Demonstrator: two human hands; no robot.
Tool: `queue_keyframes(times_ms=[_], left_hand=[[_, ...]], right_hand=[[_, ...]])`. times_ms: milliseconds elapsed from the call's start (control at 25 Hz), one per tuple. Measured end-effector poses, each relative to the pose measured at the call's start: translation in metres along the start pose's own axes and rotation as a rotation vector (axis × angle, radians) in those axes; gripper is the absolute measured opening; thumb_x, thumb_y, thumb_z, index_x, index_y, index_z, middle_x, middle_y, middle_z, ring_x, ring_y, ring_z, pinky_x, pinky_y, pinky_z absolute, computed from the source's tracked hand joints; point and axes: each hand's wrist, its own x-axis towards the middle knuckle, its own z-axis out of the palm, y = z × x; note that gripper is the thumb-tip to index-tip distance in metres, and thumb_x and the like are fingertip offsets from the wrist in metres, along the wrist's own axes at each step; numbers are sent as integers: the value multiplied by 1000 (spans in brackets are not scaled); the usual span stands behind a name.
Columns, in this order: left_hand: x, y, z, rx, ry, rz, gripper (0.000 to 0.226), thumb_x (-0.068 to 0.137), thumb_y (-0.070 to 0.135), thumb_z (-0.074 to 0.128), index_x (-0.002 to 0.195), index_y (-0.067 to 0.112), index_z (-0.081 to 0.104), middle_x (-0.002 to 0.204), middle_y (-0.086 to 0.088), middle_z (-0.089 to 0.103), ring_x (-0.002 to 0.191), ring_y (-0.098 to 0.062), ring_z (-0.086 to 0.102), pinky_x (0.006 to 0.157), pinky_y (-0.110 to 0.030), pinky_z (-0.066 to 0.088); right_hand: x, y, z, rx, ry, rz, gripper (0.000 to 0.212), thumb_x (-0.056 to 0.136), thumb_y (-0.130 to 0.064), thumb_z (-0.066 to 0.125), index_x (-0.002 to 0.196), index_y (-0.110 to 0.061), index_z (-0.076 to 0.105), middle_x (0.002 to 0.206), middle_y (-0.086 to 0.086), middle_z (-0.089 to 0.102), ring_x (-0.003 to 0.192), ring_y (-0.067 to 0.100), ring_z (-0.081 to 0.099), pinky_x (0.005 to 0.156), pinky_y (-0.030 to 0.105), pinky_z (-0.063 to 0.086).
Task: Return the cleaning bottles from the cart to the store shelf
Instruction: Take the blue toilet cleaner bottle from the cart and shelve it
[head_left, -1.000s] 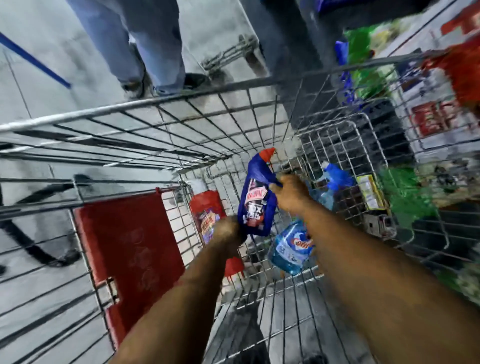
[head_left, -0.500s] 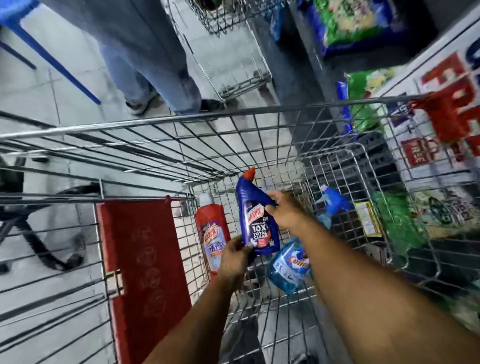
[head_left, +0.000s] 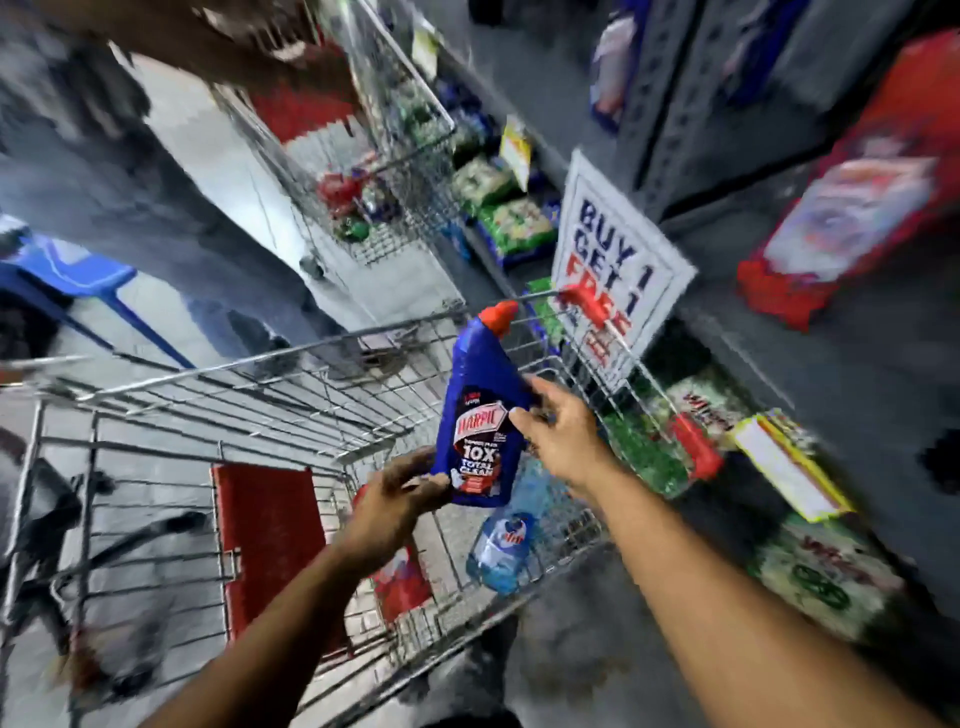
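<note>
A dark blue cleaner bottle (head_left: 480, 415) with a red cap is held upright above the wire cart (head_left: 218, 371). My left hand (head_left: 397, 499) grips its bottom edge and my right hand (head_left: 553, 434) holds its right side at mid height. Down in the cart lie a red bottle (head_left: 402, 577), partly hidden by my left forearm, and a light blue spray bottle (head_left: 501, 545) under the held bottle. The store shelf (head_left: 810, 291) runs along the right, grey and blurred.
A red child-seat flap (head_left: 270, 540) hangs inside the cart at left. A "Buy 1 Get 1 Free" sign (head_left: 618, 260) juts from the shelf just beyond the bottle. A second wire cart (head_left: 395, 156) stands ahead. Packets fill the lower shelves at right. A person's trouser legs are at upper left.
Both hands have lifted the blue bottle up out of the cart. The view has swung up and right toward the shelf and the sign.
</note>
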Motion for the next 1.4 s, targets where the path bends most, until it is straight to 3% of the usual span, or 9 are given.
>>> queue_keyframes(times_ms=[160, 440, 560, 760, 920, 1080, 1160, 1320, 1400], left_hand=[[-38, 57, 35, 52, -84, 180, 40, 69, 24, 71, 108, 15, 67, 105, -11, 71, 93, -23, 63, 91, -45, 45], [-78, 111, 130, 117, -344, 413, 43, 79, 22, 70, 117, 5, 61, 117, -19, 67, 102, -28, 64, 95, -44, 49], [-92, 106, 180, 129, -442, 458, 35, 80, 6, 63, 116, 6, 62, 111, -10, 71, 98, -22, 64, 94, -42, 51], [-139, 57, 286, 281, -651, 549, 42, 76, 26, 67, 117, 17, 63, 117, -2, 70, 109, -22, 64, 98, -42, 49], [-179, 31, 386, 334, -861, 550, 38, 81, 10, 63, 119, 11, 62, 110, -10, 71, 95, -11, 64, 86, -26, 54], [-205, 6, 481, 367, -1049, 602, 40, 85, 7, 61, 124, 5, 56, 112, -8, 69, 97, -12, 59, 91, -31, 53], [-216, 0, 521, 359, -1078, 626, 41, 84, 10, 60, 123, 1, 55, 112, -18, 68, 98, -13, 59, 92, -35, 51], [-230, -19, 576, 409, -1043, 688, 34, 82, 1, 61, 114, -10, 55, 112, -13, 63, 86, 16, 61, 84, -8, 48], [-230, -30, 590, 452, -1013, 674, 31, 84, -5, 60, 114, -8, 56, 111, -13, 64, 80, 23, 58, 83, -8, 49]], right_hand=[[-70, -59, -39, 53, 55, -257, 47, 82, -4, 64, 125, -20, 54, 103, -7, 66, 86, 1, 63, 83, 23, 54], [-187, -108, -124, -1, 257, -477, 47, 82, 1, 63, 123, -19, 52, 101, -1, 65, 80, 0, 60, 74, 13, 50], [-247, -98, -162, 19, 338, -469, 46, 81, 2, 63, 122, -18, 54, 104, 1, 64, 80, -5, 59, 76, 14, 51], [-380, -46, -219, -4, 533, -422, 48, 77, 10, 64, 103, -29, 56, 104, -8, 64, 90, -7, 61, 82, 13, 48], [-474, -5, -267, -33, 832, -416, 50, 77, -3, 68, 110, -38, 55, 116, -14, 64, 106, -2, 61, 91, 19, 48], [-541, 27, -318, -52, 1021, -387, 51, 82, -1, 64, 122, -31, 51, 119, -11, 62, 109, 1, 60, 98, 29, 48], [-558, 37, -339, -61, 1077, -377, 51, 83, 1, 62, 120, -33, 49, 115, -15, 62, 104, -4, 60, 98, 28, 48], [-573, 59, -378, -92, 1113, -324, 53, 86, -5, 60, 132, -26, 47, 121, -7, 61, 109, 2, 59, 101, 34, 47], [-575, 75, -391, -106, 1121, -296, 53, 85, -13, 62, 135, -25, 46, 127, -3, 59, 116, 11, 57, 102, 41, 47]])
